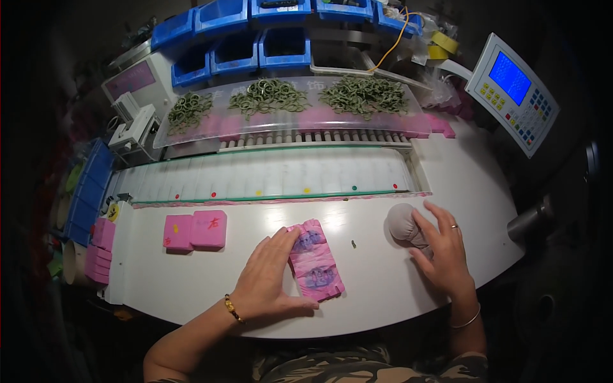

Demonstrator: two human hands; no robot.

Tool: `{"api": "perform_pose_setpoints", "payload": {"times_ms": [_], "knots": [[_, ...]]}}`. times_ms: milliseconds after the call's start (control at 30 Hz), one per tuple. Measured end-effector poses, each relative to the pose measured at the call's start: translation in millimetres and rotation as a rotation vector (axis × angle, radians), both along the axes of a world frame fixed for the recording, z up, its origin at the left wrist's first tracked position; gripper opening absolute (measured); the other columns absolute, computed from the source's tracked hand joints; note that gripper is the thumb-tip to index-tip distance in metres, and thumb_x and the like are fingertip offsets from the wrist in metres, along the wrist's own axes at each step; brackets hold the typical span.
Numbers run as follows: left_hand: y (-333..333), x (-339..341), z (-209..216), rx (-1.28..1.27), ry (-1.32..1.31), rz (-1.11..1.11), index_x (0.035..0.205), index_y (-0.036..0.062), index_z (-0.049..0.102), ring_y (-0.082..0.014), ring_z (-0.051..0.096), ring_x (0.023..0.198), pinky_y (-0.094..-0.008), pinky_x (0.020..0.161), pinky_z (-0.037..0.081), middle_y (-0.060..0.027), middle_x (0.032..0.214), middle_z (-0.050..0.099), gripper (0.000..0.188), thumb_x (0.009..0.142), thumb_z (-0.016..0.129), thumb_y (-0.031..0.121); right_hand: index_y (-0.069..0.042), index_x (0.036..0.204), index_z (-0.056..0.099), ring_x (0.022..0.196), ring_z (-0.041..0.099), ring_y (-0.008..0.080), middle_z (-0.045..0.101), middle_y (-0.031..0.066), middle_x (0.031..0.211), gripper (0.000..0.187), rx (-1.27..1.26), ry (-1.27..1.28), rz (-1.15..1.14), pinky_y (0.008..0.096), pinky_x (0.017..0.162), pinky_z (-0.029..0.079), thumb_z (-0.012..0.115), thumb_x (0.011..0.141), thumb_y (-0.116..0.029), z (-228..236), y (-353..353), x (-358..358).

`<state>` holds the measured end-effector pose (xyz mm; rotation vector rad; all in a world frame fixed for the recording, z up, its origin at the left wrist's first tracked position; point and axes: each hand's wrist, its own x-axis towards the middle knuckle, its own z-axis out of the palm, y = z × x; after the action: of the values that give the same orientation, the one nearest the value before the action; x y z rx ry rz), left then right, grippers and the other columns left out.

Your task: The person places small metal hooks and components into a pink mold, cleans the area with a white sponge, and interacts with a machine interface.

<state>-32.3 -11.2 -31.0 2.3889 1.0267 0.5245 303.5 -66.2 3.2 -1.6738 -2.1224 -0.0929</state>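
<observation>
In front of me lies a pink, rectangular, mould-like block (317, 258) with rough, wrinkled edges and two bluish-purple patterned patches on its upper face. My left hand (265, 277) rests along its left side, fingertips at the upper left edge and thumb stretched out by the lower corner. Farther right, my right hand (442, 246) has its index finger and thumb on a rounded grey cloth pouch (401, 223); its other fingers stand away from the pouch. A small dark green piece (354, 244) sits on the white table between block and pouch.
Two pink blocks (209, 230) stand side by side at left. Beyond is a glass-topped white strip (268, 173) with coloured dots. A clear tray (217, 131) carries heaps of green rings (271, 96). Blue bins (284, 48) line the back; a control panel (514, 92) juts in at right.
</observation>
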Motion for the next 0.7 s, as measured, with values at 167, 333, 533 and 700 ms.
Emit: {"api": "perform_pose_setpoints", "payload": {"times_ms": [167, 333, 533, 700], "knots": [[1.3, 1.4, -2.1, -0.027, -0.032, 0.003, 0.147, -0.0016, 0.025, -0.0406, 0.035, 0.136, -0.0472, 0.114, 0.027, -0.0256, 0.145, 0.037, 0.124, 0.057, 0.088, 0.055, -0.008, 0.136, 0.052, 0.105, 0.059, 0.0342, 0.057, 0.0132, 0.125, 0.069, -0.25, 0.037, -0.025, 0.0419, 0.086, 0.05, 0.072, 0.07, 0.0, 9.0, -0.9, 8.4], [-0.6, 0.4, 2.6, -0.1, 0.012, 0.032, 0.149, -0.0025, 0.019, -0.0408, 0.03, 0.14, -0.0468, 0.117, 0.023, -0.0274, 0.148, 0.032, 0.128, 0.058, 0.084, 0.061, -0.012, 0.127, 0.063, 0.096, 0.061, 0.0296, 0.06, 0.0161, 0.124, 0.059, 0.248, 0.005, 0.094, 0.0388, 0.082, 0.051, 0.069, 0.07, 0.001, 42.1, -9.3, -49.4], [2.1, -2.4, -8.7, -0.103, -0.051, 0.015, 0.148, -0.0043, 0.018, -0.0399, 0.03, 0.14, -0.0456, 0.117, 0.022, -0.027, 0.148, 0.033, 0.13, 0.057, 0.086, 0.058, -0.02, 0.134, 0.058, 0.083, 0.061, 0.0228, 0.058, 0.01, 0.133, 0.052, 0.04, -0.257, 0.483, 0.0322, 0.074, 0.049, 0.057, 0.082, -0.015, 4.9, -14.3, -88.5], [1.8, -2.6, -7.3, -0.082, -0.075, 0.007, 0.149, -0.0061, 0.015, -0.0392, 0.031, 0.139, -0.0448, 0.116, 0.022, -0.0265, 0.147, 0.035, 0.132, 0.057, 0.087, 0.055, -0.02, 0.131, 0.06, 0.083, 0.061, 0.0206, 0.06, 0.0083, 0.13, 0.053, 0.114, -0.241, 0.445, 0.0313, 0.074, 0.049, 0.059, 0.079, -0.014, 33.9, 11.8, -83.0]]}}
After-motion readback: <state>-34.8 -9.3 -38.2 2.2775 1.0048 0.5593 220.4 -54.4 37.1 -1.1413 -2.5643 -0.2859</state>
